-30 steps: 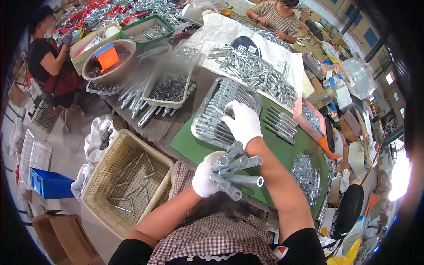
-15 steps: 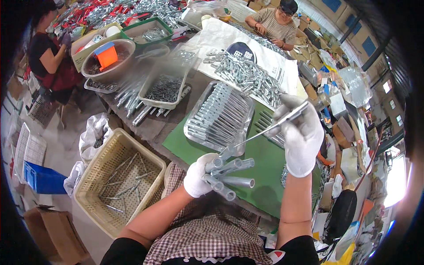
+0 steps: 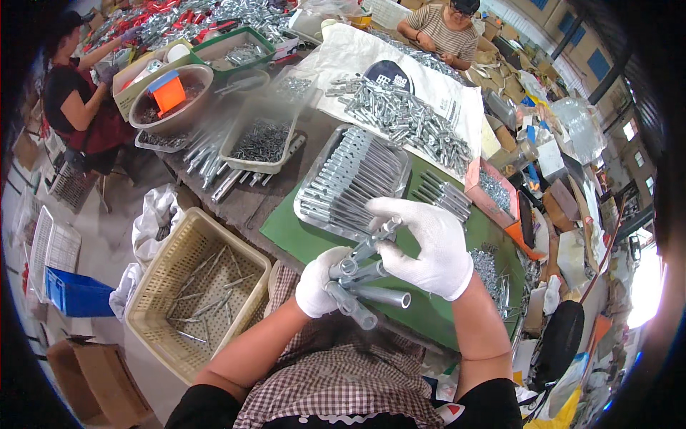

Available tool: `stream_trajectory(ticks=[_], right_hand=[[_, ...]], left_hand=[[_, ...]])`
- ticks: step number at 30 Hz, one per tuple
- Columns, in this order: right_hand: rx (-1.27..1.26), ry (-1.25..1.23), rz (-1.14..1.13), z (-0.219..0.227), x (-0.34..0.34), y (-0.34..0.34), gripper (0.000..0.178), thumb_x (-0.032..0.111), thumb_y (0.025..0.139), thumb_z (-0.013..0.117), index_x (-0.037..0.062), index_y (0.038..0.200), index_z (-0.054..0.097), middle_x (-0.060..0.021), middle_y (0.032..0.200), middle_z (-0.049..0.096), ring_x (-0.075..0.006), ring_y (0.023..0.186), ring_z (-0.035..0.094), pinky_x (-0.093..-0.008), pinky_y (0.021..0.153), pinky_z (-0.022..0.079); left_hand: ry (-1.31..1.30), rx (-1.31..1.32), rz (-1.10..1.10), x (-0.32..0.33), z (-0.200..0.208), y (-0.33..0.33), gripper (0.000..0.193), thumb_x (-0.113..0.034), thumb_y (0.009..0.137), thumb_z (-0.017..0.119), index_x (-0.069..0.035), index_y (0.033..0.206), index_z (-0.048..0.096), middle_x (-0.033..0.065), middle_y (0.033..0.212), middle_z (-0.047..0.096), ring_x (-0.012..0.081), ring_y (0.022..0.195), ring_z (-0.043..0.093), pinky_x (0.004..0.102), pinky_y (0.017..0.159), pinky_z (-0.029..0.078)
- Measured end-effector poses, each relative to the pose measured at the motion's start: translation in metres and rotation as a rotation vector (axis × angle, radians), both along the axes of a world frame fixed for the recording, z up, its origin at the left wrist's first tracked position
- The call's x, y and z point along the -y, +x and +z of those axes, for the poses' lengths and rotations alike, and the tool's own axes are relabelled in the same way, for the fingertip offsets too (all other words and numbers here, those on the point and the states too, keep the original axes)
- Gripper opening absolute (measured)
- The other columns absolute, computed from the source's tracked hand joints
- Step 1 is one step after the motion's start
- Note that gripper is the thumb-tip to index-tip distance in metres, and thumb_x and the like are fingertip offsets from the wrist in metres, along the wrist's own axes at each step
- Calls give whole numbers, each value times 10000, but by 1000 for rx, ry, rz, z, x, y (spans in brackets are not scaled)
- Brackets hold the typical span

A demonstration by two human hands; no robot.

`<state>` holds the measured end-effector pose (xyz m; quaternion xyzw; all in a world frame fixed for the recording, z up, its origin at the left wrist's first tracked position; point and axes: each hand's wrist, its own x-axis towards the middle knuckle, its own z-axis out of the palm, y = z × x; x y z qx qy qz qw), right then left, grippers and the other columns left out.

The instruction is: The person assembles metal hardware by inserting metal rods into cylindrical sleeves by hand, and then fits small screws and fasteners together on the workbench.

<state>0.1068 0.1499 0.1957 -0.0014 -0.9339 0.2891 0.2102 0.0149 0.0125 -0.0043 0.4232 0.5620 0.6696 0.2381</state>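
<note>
My left hand (image 3: 316,284), in a white glove, is closed round a bundle of several hollow metal tubes (image 3: 382,295) with their open ends spread toward the right. My gloved right hand (image 3: 430,250) pinches the thick end of a slim metal rod (image 3: 389,227) between thumb and fingers. The rod lines up with one tube of the bundle; its thin part is out of sight there. Just beyond both hands, a metal tray (image 3: 331,227) holds rows of similar rods. More dark-tipped rods (image 3: 441,195) lie on the green mat (image 3: 421,314) right of the tray.
A beige plastic basket (image 3: 143,314) with scattered rods stands at lower left. Beyond the tray are a tub of screws (image 3: 261,141) and a heap of metal parts (image 3: 407,118) on a white sack. A pink box (image 3: 493,189) sits at right. Two people work across and to the left.
My right hand has come down and left with the rod, bringing it from a slant above the mat to the tube bundle. The left hand stays round the tubes.
</note>
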Motion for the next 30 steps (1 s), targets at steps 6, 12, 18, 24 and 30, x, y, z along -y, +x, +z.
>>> stream_trajectory(ticks=[6, 12, 18, 24, 30], right_hand=[[152, -174, 192, 4, -12, -3, 407, 119, 847, 643, 57, 1248, 619, -130, 1110, 698, -244, 1014, 684, -329, 880, 528], [78, -162, -184, -43, -36, -51, 237, 188, 908, 589, 66, 1088, 681, -117, 1089, 674, -238, 988, 652, -341, 887, 495], [137, 264, -422, -104, -49, -92, 228, 225, 829, 688, 90, 1013, 680, -117, 999, 642, -305, 951, 629, -413, 857, 496], [246, 222, -524, -99, -40, -98, 276, 238, 826, 700, 89, 1054, 658, -159, 1014, 640, -336, 975, 626, -432, 869, 495], [100, 32, -374, -88, -51, -84, 270, 241, 871, 638, 104, 1104, 636, -159, 992, 681, -326, 901, 658, -414, 828, 507]], left_hand=[[-15, -45, -8, 1, 13, -2, 218, -41, 749, 681, -20, 956, 618, 17, 824, 646, 92, 702, 606, 252, 589, 521], [19, -35, 7, 6, 5, -5, 176, -51, 799, 652, -28, 959, 585, 43, 801, 641, 126, 681, 621, 270, 578, 539], [66, 184, 5, 4, -5, 0, 588, -132, 644, 788, 7, 1175, 577, 133, 1052, 653, 267, 952, 644, 360, 855, 507], [54, 177, 83, 1, -6, 3, 610, -97, 667, 800, -2, 1203, 525, 125, 1034, 640, 248, 907, 636, 354, 825, 520], [160, 548, -23, -1, 9, 7, 475, -44, 744, 748, -21, 1170, 540, 103, 1073, 632, 212, 920, 625, 351, 809, 528]])
